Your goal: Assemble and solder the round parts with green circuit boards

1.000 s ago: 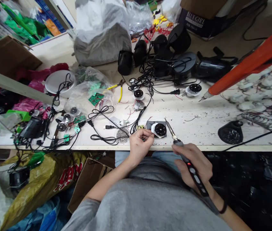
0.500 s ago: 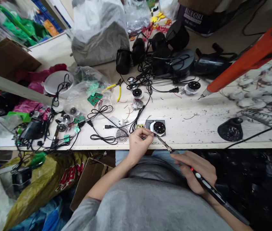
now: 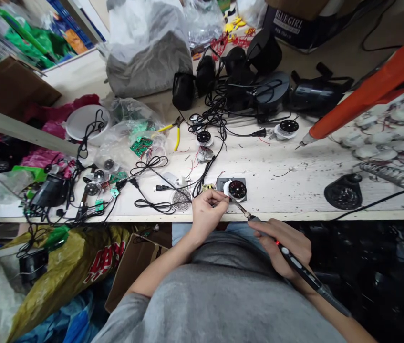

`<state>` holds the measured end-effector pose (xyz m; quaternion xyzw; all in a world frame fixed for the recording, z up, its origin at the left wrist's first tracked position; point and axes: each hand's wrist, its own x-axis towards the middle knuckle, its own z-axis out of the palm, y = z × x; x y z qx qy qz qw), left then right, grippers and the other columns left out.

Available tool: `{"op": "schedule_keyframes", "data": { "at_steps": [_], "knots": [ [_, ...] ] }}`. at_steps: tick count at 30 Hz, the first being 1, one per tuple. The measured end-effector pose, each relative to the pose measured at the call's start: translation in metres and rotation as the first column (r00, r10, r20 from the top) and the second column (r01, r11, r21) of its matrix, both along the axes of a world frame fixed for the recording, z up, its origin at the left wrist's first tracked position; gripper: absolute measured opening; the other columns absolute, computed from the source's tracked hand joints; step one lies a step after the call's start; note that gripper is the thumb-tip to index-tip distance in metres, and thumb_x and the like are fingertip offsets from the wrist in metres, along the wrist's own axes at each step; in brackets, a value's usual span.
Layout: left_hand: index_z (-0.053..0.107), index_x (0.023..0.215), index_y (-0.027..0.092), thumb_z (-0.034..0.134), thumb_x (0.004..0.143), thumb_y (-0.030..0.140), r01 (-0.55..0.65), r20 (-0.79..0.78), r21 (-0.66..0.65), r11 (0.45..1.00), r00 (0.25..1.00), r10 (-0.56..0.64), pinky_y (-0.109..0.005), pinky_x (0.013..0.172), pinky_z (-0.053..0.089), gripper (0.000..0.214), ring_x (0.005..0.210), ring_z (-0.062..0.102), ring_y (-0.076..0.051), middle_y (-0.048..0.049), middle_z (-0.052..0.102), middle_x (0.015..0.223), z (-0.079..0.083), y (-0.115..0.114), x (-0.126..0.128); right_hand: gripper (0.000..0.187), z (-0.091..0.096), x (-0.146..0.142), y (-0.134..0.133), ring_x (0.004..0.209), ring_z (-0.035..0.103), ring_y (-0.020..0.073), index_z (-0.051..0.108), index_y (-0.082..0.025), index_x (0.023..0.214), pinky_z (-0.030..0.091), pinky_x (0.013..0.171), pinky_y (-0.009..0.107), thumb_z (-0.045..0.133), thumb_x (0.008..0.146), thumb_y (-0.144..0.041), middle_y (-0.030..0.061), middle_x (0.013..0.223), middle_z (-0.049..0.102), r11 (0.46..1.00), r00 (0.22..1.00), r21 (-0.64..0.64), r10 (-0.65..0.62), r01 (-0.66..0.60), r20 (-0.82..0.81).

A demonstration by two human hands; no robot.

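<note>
My right hand [image 3: 287, 245] grips a black soldering iron [image 3: 311, 278] like a pen, a red light glowing on its handle. Its tip points left and meets the near edge of a small round device [image 3: 237, 189] with a black, hole-dotted disc and a white body. That device rests on a dark grey block [image 3: 222, 182] at the bench's front edge. My left hand [image 3: 209, 209] is closed in a pinch at the device's left side; what its fingertips hold is too small to make out. Beside it lies a round dish of silvery grains [image 3: 181, 200], partly behind black cable.
Black cables [image 3: 151, 164] and yellow-handled cutters [image 3: 177, 133] lie left and behind. A second round device [image 3: 204, 139] stands farther back. At right are a black iron stand [image 3: 343, 192] with a coil and an orange tool [image 3: 366, 90] hanging over the bench [image 3: 276, 164].
My right hand and the soldering iron have shifted slightly left, bringing the tip farther in along the device's near edge. My left hand has stayed almost still.
</note>
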<state>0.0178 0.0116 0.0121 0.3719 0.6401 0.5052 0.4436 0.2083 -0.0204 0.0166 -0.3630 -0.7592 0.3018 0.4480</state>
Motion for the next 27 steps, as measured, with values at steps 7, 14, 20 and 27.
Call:
{"op": "schedule_keyframes", "data": {
  "at_steps": [7,14,20,27],
  "knots": [
    [0.062,0.055,0.018,0.072,0.064,0.026,0.0,0.007,-0.023,1.0,1.0,0.0,-0.025,0.063,0.049,0.016,0.07,0.064,-0.015,-0.0047,0.071,0.074,-0.001,0.0,0.0,0.03,0.001,-0.007,-0.004,0.07,0.064,0.0138,0.069,-0.024,0.117,0.052,0.061,0.028,0.053,0.096,-0.008,0.0024,0.086,0.071,0.997,0.997,-0.028,-0.077,0.076,-0.033],
    [0.064,0.054,0.018,0.072,0.062,0.021,-0.011,0.04,-0.06,0.998,0.999,0.013,-0.027,0.069,0.05,0.012,0.074,0.067,-0.016,-0.0044,0.072,0.073,0.002,0.001,-0.001,0.028,-0.002,-0.009,-0.006,0.069,0.063,0.0132,0.07,-0.024,0.116,0.051,0.061,0.028,0.053,0.097,-0.012,0.002,0.083,0.071,0.995,0.994,-0.031,-0.097,0.095,-0.055],
    [0.066,0.054,0.018,0.072,0.061,0.02,-0.028,0.052,-0.09,0.996,0.998,0.033,-0.027,0.068,0.05,0.01,0.072,0.067,-0.016,-0.0044,0.072,0.073,0.003,0.003,-0.001,0.029,-0.002,-0.01,-0.007,0.068,0.063,0.0133,0.071,-0.024,0.115,0.05,0.06,0.028,0.053,0.097,-0.011,0.0012,0.079,0.069,0.993,0.992,-0.052,-0.108,0.104,-0.063],
    [0.064,0.053,0.018,0.072,0.06,0.02,-0.039,0.055,-0.094,0.995,0.998,0.044,-0.026,0.065,0.049,0.011,0.07,0.065,-0.015,-0.0043,0.072,0.072,0.003,0.004,-0.001,0.029,0.0,-0.01,-0.008,0.071,0.065,0.0131,0.07,-0.025,0.116,0.052,0.064,0.028,0.052,0.098,-0.012,0.0016,0.083,0.071,0.992,0.993,-0.075,-0.103,0.098,-0.064]
  ]
}}
